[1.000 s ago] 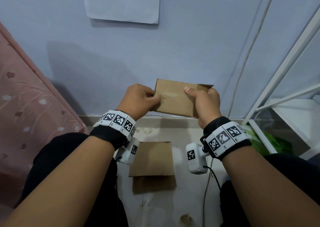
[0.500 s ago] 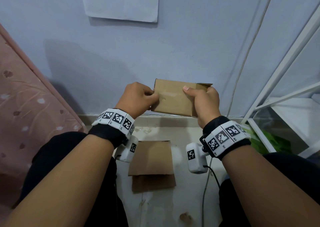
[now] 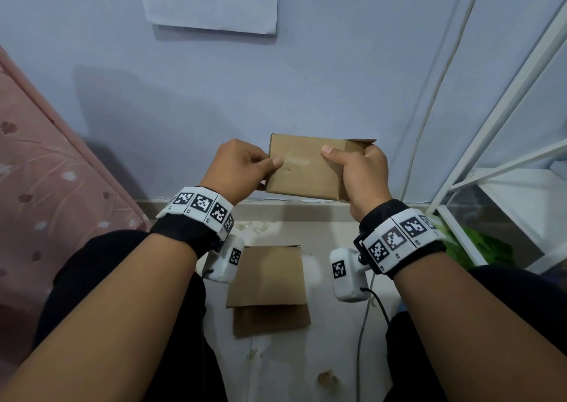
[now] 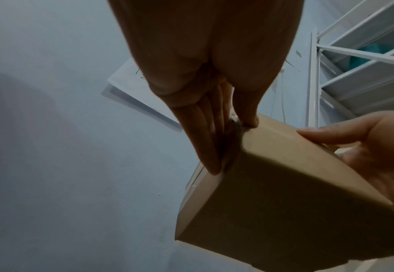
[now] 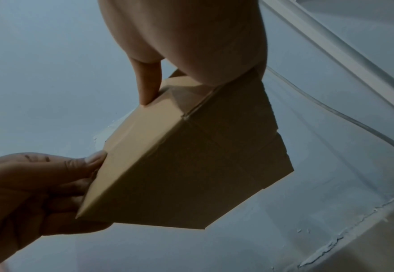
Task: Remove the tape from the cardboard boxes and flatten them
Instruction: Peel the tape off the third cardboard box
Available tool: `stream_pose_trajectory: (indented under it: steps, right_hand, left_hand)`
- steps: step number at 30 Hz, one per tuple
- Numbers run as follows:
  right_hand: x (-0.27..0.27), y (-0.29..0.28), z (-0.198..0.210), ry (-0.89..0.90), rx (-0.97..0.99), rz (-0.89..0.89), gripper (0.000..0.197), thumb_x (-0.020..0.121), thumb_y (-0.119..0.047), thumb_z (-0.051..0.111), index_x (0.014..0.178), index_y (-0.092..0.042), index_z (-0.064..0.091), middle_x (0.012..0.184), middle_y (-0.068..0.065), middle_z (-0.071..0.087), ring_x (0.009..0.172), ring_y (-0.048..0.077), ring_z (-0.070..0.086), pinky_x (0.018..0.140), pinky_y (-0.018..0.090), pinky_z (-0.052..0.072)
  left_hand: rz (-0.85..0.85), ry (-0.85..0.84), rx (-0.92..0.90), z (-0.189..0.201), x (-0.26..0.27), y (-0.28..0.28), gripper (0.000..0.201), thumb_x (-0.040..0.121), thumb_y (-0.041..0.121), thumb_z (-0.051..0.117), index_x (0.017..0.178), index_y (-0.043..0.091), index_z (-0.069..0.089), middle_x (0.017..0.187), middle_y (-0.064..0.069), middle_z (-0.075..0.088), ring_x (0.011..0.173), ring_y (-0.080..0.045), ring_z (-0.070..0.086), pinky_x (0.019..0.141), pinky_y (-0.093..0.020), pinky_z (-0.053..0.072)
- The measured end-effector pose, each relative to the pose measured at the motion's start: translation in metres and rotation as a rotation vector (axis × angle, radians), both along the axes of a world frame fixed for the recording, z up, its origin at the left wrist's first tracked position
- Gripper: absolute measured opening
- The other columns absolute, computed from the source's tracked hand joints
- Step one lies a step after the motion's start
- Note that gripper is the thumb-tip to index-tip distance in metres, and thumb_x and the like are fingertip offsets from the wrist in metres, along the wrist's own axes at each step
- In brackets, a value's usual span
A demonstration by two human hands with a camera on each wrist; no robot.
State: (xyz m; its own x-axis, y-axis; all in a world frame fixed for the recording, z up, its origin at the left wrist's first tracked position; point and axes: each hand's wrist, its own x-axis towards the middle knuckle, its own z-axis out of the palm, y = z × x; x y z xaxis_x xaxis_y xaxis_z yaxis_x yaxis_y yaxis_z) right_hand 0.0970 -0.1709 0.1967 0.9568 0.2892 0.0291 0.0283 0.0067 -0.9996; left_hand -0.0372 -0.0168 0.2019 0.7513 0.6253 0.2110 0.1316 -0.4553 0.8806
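Note:
A small brown cardboard box (image 3: 303, 168) is held up in front of the wall by both hands. My left hand (image 3: 245, 168) pinches its left end, thumb on the near face and fingers (image 4: 205, 139) flat along the end face. My right hand (image 3: 362, 171) grips the right end, thumb on the near face, where a flap (image 3: 360, 141) stands open. The box also shows in the left wrist view (image 4: 284, 193) and the right wrist view (image 5: 179, 165). A faint strip of clear tape (image 3: 294, 163) runs along the near face.
Two flattened cardboard pieces (image 3: 270, 288) lie on the floor between my knees. A pink patterned cloth (image 3: 46, 193) hangs at the left. A white metal rack (image 3: 506, 162) stands at the right, with something green (image 3: 478, 248) under it. A cable (image 3: 365, 318) runs down the wall and floor.
None of note: both hands keep the same hold on the box, which stays in place before the wall.

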Motion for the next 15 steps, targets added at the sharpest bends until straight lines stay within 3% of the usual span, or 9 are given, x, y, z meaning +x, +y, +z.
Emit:
stream_pose_trajectory:
  steps: [4,11,13,15]
  right_hand:
    - [0.0015,-0.0020,0.0012,0.009,0.004,0.006,0.055,0.061,-0.036,0.087,0.106,-0.015,0.064,0.108,0.001,0.074,0.097,0.022,0.072,0.090,0.050,0.060]
    - [0.0037,-0.0025,-0.0021,0.038,-0.004,-0.009,0.060,0.054,-0.039,0.087,0.105,-0.017,0.067,0.104,-0.002,0.076,0.096,0.021,0.073,0.091,0.049,0.060]
    - [0.0057,-0.0040,0.0000,0.047,0.011,-0.014,0.065,0.049,-0.043,0.087,0.106,-0.017,0.067,0.105,-0.003,0.076,0.097,0.021,0.074,0.091,0.049,0.060]
    - [0.0092,-0.0058,0.0017,0.067,0.031,-0.016,0.073,0.044,-0.046,0.087,0.107,-0.016,0.067,0.106,-0.001,0.076,0.097,0.022,0.074,0.091,0.050,0.060]
  left_hand:
    - [-0.020,-0.005,-0.011,-0.0033,0.0009,0.0012,0.029,0.101,0.012,0.060,0.087,-0.008,0.075,0.087,-0.020,0.076,0.080,-0.023,0.077,0.072,-0.037,0.065]
    - [-0.056,0.052,0.084,-0.0098,0.0041,0.0034,0.034,0.100,0.010,0.049,0.080,-0.012,0.065,0.085,-0.028,0.071,0.079,-0.031,0.075,0.075,-0.043,0.064]
    - [-0.058,0.013,0.046,-0.0093,0.0051,0.0023,0.034,0.102,0.011,0.050,0.083,-0.011,0.067,0.088,-0.027,0.071,0.083,-0.031,0.075,0.076,-0.040,0.064]
    - [-0.063,-0.027,-0.001,-0.0082,0.0059,0.0001,0.027,0.101,0.018,0.059,0.091,-0.002,0.075,0.089,-0.019,0.075,0.086,-0.025,0.076,0.076,-0.035,0.064]
